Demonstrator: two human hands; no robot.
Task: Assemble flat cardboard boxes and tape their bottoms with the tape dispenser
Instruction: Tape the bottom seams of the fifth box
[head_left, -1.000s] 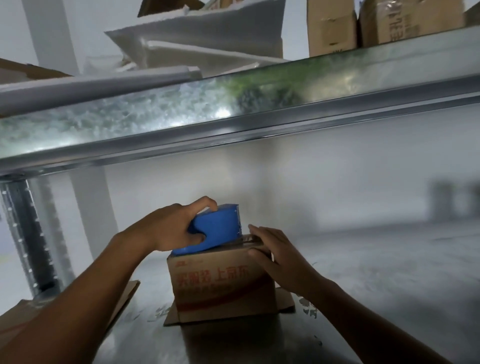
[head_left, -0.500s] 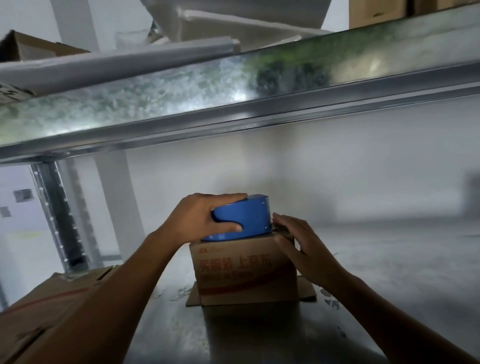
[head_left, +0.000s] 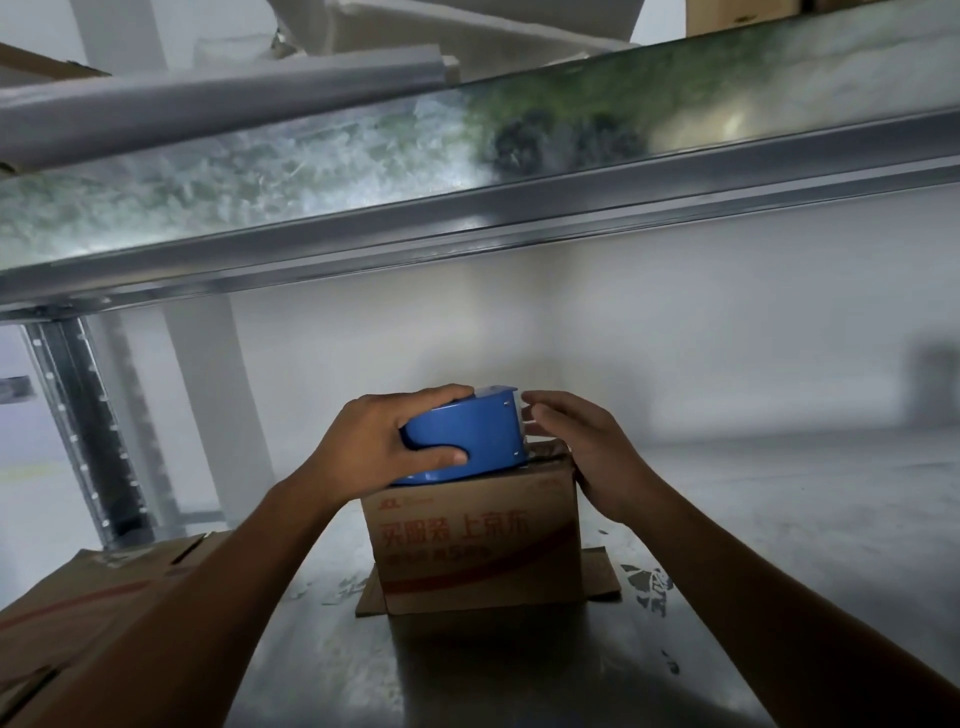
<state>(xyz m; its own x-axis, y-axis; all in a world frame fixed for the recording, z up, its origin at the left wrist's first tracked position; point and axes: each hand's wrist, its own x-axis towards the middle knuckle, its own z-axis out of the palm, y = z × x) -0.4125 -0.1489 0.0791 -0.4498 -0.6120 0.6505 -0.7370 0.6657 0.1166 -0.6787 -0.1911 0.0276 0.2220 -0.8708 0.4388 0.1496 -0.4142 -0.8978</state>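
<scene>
Blue plastic is clasped by the left hand: the tape dispenser is gripped with the fingers curled over its top and the thumb pressed against its near face. The dispenser is rested on the top of a small cardboard box.

At 3 o'clock from the dispenser, the right hand is held loose, with nothing grasped. Its fingers are stretched toward the dispenser's right end, and its palm is laid along the box's upper right edge. Whether the fingertips touch the dispenser cannot be told.

The box is stood on the metal shelf, directly at 6 o'clock from the dispenser, and red lettering is printed on its near face. Open flaps are spread flat on the shelf at its base.

At 8 o'clock from the box, flattened cardboard is laid on the shelf, partly covered by the left forearm. At 10 o'clock a perforated steel upright is seen. At 12 o'clock the view is crossed by a galvanised shelf beam, and a grey roll is laid above it at 11 o'clock.
</scene>
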